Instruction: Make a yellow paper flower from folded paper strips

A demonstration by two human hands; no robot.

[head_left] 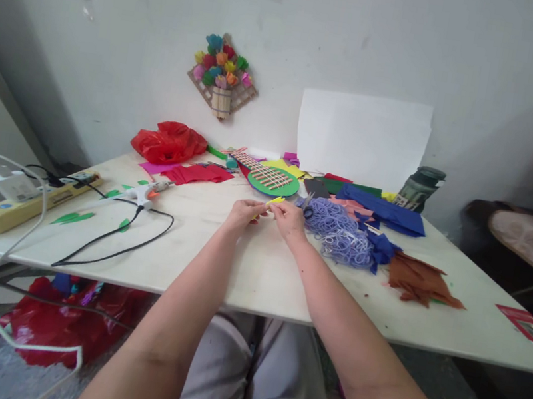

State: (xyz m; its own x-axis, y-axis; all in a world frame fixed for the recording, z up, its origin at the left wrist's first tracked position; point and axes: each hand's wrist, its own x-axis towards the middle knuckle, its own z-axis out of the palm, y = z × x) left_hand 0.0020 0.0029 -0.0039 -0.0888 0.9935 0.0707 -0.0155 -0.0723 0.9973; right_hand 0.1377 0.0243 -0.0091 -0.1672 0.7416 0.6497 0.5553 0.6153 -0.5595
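A small yellow piece of paper (275, 200) is pinched between my two hands above the middle of the table. My left hand (245, 211) grips its lower left end, fingers closed. My right hand (288, 218) has its fingertips closed on the other side of it. Just beyond lies a green round shape with a lattice of thin sticks (272, 179). Scissors (306, 207) rest beside my right hand, at the edge of a heap of purple-blue yarn (337, 229).
At left are a glue gun (143, 193) with a black cord, green paper leaves (72, 218) and a yellow power strip (33, 203). Red paper (199, 174) lies behind. Blue paper (386, 212), brown paper (420, 278) and a dark bottle (418, 188) are at right.
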